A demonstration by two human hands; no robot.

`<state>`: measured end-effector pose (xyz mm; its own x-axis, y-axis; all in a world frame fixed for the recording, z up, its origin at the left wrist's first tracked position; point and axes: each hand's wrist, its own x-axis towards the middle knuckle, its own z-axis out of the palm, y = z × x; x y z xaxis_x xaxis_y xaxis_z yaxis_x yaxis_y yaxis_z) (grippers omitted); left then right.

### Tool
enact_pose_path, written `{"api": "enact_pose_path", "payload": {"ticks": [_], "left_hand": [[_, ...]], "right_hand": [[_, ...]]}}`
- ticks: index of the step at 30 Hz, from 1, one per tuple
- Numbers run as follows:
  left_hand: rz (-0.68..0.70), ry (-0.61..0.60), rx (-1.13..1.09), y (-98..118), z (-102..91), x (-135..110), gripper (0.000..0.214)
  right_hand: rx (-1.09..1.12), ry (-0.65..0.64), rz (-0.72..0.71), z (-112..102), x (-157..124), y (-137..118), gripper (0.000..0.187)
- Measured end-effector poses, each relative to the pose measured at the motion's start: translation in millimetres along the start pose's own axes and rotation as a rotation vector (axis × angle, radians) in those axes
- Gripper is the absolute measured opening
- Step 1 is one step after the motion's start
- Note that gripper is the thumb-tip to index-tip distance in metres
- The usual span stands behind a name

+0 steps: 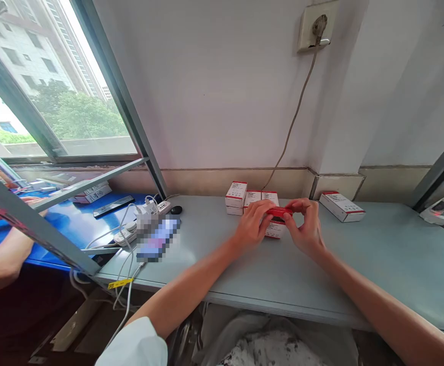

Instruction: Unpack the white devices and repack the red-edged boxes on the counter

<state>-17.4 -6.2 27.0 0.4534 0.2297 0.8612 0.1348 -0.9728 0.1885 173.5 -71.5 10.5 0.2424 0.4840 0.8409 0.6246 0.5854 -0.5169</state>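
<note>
Both of my hands meet over the grey table around a small red box-like object with a dark strip along its lower side; its exact kind I cannot make out. My left hand grips its left end with curled fingers. At the other end, my right hand pinches it between thumb and fingers. Just below them lies a white carton with red edges, partly covered by the hands. Behind my left hand, several similar white cartons stand together, some stacked.
To the right lies another white carton. A phone, a power strip, cables and a round black object are at the left. A metal frame post separates a blue table, where another person's arm rests.
</note>
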Motion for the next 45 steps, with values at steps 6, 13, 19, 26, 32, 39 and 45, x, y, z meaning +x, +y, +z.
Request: {"api": "enact_pose_path", "payload": {"ticks": [6, 13, 19, 26, 32, 39, 45], "left_hand": [[-0.039, -0.007, 0.019, 4.0, -4.4, 3.6, 0.022], [-0.073, -0.018, 0.042, 3.1, -5.6, 5.2, 0.02], [-0.082, -0.06, 0.079, 1.4, -3.7, 4.8, 0.02], [-0.078, -0.03, 0.139, 0.9, -2.8, 4.5, 0.018], [-0.091, -0.019, 0.181, 1.1, -1.3, 4.0, 0.019], [-0.131, -0.034, 0.103, -2.8, 1.4, 2.0, 0.018], [-0.173, -0.023, 0.065, -6.6, 3.2, 0.3, 0.025]], "right_hand": [[-0.052, -0.162, -0.084, -4.3, 5.8, -3.4, 0.015], [-0.082, -0.172, -0.074, -4.3, 7.8, -6.5, 0.016], [-0.092, -0.186, -0.074, -4.0, 8.2, -4.8, 0.018], [-0.123, -0.19, -0.047, -0.5, 5.6, 0.6, 0.016], [-0.105, -0.2, -0.003, 1.6, 3.4, 10.3, 0.024], [0.005, -0.357, 0.245, 4.0, -0.2, 9.7, 0.057], [0.116, -0.555, 0.473, 9.9, -7.0, 18.0, 0.054]]}}
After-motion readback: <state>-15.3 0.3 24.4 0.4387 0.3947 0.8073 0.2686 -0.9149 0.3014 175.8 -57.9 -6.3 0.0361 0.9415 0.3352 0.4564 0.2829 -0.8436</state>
